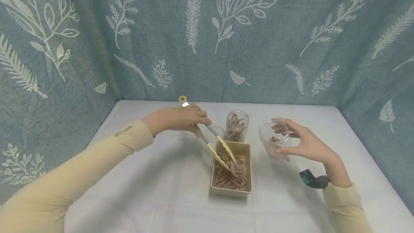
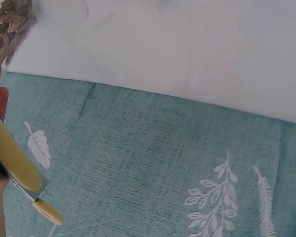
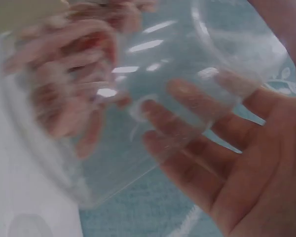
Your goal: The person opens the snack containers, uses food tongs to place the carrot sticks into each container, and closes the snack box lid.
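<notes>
My left hand (image 1: 185,118) grips a pair of tongs (image 1: 207,137) with yellow tips and a yellow end ring. The tong tips reach down into brown, strip-like pieces (image 1: 231,181) in a beige rectangular box (image 1: 231,192). My right hand (image 1: 307,141) holds a clear plastic jar (image 1: 275,134) by its sides, to the right of the box. A small amount of the same brown strips (image 3: 74,74) lies at the bottom of that jar. In the left wrist view the tongs' yellow handle (image 2: 12,153) shows in the hand, whose fingers are mostly cut off.
A second clear jar (image 1: 237,125), well filled with brown strips, stands behind the box. Beside it on the left lies a clear round lid (image 1: 215,134). The white table (image 1: 161,182) meets a teal leaf-patterned curtain (image 1: 207,64) at its back edge.
</notes>
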`<state>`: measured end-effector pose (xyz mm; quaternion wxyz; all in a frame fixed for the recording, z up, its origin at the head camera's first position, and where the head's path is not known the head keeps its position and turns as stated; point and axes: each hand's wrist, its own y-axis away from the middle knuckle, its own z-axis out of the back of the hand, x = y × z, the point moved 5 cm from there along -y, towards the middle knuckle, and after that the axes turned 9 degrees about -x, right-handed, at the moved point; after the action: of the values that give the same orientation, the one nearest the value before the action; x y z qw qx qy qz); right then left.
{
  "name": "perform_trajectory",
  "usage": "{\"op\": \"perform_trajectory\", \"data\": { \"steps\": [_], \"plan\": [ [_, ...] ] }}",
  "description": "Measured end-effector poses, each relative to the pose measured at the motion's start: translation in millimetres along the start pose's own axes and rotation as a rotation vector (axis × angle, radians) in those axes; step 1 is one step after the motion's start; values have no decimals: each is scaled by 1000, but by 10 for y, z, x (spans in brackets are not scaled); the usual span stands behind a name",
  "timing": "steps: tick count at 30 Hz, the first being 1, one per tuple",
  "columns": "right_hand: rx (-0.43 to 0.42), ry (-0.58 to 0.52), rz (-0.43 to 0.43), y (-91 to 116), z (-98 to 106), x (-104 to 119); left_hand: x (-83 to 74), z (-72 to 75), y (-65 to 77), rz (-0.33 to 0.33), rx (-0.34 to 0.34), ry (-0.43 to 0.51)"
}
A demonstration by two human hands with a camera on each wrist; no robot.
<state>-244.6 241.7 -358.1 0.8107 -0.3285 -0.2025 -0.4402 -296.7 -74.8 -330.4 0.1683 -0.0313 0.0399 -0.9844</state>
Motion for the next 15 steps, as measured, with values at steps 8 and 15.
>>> {"op": "perform_trajectory", "data": {
  "steps": [8, 15],
  "plan": [
    [91, 2, 60, 18, -49, 14, -46, 45, 123, 31, -77, 13],
    [125, -16, 109, 12, -167, 60, -76, 75, 206, 81, -162, 30]
  ]
}}
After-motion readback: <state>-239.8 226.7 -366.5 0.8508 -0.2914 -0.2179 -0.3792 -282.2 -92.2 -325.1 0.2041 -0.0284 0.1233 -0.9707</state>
